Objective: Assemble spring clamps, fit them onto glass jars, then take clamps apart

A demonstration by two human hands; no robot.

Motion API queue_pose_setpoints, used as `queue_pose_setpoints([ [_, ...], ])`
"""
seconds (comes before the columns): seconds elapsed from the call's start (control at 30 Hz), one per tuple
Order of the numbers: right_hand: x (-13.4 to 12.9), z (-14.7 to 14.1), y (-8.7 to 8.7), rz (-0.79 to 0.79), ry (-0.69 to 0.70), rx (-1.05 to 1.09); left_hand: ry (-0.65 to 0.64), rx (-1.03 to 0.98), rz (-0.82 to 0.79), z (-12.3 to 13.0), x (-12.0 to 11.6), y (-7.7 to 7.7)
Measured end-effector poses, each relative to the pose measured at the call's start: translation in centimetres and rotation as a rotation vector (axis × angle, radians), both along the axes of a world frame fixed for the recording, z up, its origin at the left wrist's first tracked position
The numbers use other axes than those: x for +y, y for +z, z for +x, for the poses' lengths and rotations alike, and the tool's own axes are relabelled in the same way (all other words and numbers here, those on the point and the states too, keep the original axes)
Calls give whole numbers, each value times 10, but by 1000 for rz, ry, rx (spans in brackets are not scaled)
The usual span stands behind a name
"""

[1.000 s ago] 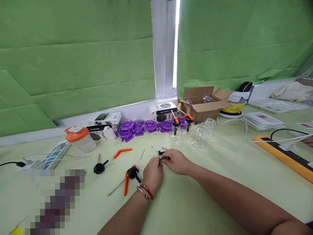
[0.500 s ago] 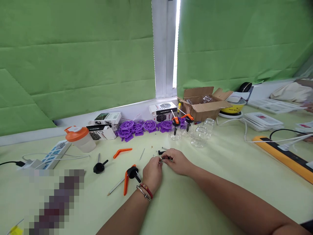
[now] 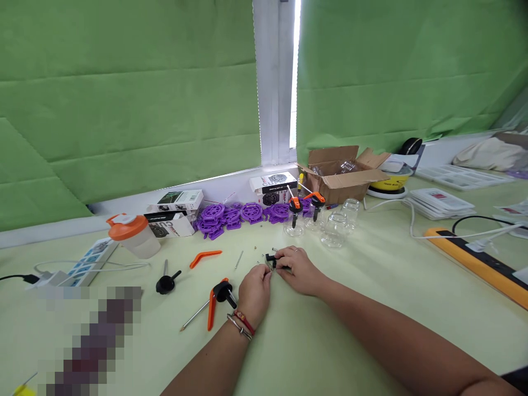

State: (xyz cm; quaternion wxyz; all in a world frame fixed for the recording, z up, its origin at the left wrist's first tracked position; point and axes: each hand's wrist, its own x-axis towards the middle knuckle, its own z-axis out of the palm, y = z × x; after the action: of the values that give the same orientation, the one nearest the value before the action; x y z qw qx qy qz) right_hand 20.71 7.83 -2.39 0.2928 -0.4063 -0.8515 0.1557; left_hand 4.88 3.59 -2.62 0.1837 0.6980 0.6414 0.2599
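My left hand (image 3: 253, 291) is closed in a pinch on something small and thin, too small to make out. Close against it, the fingers of my right hand (image 3: 300, 270) are closed around a small black plastic part (image 3: 270, 257), largely hidden by them. A coil spring (image 3: 275, 249) lies just behind the fingertips. To the left are a thin metal pin (image 3: 238, 259) and an orange lever (image 3: 205, 257). Beside my left wrist sits a black grinder-like head (image 3: 225, 292) with an orange lever and a metal rod attached or touching; I cannot tell which.
Behind are purple plastic wheels (image 3: 251, 213), glass jars (image 3: 334, 231) and an open carton (image 3: 355, 184). At left stand a shaker bottle (image 3: 136, 236), a power strip (image 3: 93, 258) and another black head (image 3: 165, 284). An orange power strip (image 3: 474, 269) lies right, with white cables.
The black part between my hands shows more now, and my right fingers have shifted on it. My left hand is slightly further left. The view has moved a little.
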Motion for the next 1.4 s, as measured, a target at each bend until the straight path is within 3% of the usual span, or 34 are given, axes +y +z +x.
queue_pose_setpoints([
  [0.53,-2,-2,-6,24,-15,-46,101,-14,-37,-7,-4,3],
  [0.8,-5,-7,-4,44,30,-86,99,339,-136,-10,-6,7],
  [0.9,-6,-8,-5,48,37,-82,58,386,-155,-13,-3,7],
  [1.07,-8,-13,-3,54,80,-86,5,176,-77,-12,0,5],
  [1.2,-6,-17,-2,35,38,-50,-21,-32,-42,-10,3,-1],
  [1.4,-4,-19,1,20,32,-43,-45,-122,-14,-8,6,-4],
])
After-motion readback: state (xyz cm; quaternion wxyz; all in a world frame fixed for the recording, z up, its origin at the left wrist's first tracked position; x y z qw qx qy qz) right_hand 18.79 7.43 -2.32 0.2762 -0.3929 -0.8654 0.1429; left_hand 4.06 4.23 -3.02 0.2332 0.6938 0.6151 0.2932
